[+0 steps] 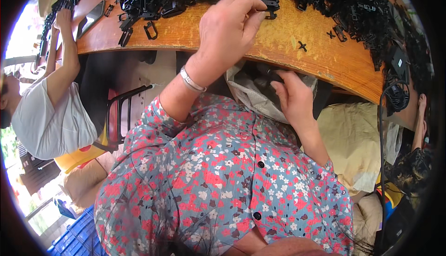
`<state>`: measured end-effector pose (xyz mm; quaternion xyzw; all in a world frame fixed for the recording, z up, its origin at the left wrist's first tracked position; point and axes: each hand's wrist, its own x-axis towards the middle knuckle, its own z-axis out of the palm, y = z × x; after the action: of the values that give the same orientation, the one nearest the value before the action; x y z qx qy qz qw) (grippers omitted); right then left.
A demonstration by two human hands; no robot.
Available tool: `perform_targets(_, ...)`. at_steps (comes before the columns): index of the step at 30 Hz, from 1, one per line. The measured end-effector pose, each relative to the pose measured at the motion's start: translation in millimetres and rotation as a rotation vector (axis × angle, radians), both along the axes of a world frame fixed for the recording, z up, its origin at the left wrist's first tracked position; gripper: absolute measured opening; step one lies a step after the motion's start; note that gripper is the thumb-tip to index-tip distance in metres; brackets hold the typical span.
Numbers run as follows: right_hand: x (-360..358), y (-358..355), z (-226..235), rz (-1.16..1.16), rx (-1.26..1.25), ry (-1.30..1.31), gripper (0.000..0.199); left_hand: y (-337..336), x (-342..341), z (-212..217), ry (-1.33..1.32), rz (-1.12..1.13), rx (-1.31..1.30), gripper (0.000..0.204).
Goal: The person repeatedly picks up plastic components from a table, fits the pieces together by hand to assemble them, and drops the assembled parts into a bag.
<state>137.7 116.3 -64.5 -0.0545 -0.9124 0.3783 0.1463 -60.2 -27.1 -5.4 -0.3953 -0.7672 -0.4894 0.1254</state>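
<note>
One flowered shirt (pixel 223 172) is seen nearest, its front bent over the lap. Just beyond it, a pale woven sack (pixel 260 101) is set below the table edge, its mouth turned upward, perhaps so that its dark contents can be reached without leaning. The right hand (pixel 296 95) is lowered over this mouth from the right, the wrist kept low, the fingers bent and the thumb set apart from them. Dark shapes are seen by its fingertips, but whether anything is gripped there cannot be told.

Farther out, the left hand (pixel 230 28) is raised over the table edge. Its forearm is slanted up to the right, the wrist is arched, and the index finger and thumb are brought close together in a pinching pose. A black plastic part (pixel 271 9) is found right at those tips, over the table (pixel 274 37); it is seemingly touched, but a firm grip cannot be confirmed. Such a fingertip pose is probably called for by the part's slimness.

Along the table's far side, black parts are heaped at the right (pixel 353 9) and left, probably to be kept within arm's reach. A small cross-shaped piece (pixel 302 46) is left apart. At far left, a co-worker in a white shirt (pixel 55 116) is seated.
</note>
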Motion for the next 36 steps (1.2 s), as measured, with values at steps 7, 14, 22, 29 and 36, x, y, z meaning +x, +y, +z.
perform_targets(7, 15, 13, 1, -0.023, 0.105, -0.133, 0.030, 15, -5, -4, 0.294, 0.023, -0.284, 0.014)
perform_targets(14, 11, 42, 53, -0.108, -0.100, 0.156, 0.014, 26, 14, 4, 0.201, -0.029, -0.240, 0.013)
perform_targets(22, -26, 145, 63, -0.468, 0.315, 0.252, 0.011, 47, 21, 10, 0.076, -0.083, -0.252, 0.028)
perform_targets(29, -51, 139, 66, -0.374, 0.513, 0.122, 0.022, 39, 20, 6, -0.288, -0.285, -0.112, 0.028)
perform_targets(36, -47, 150, 69, -0.329, 0.514, 0.104, 0.023, 37, 3, 4, -0.002, -0.257, -0.207, 0.034)
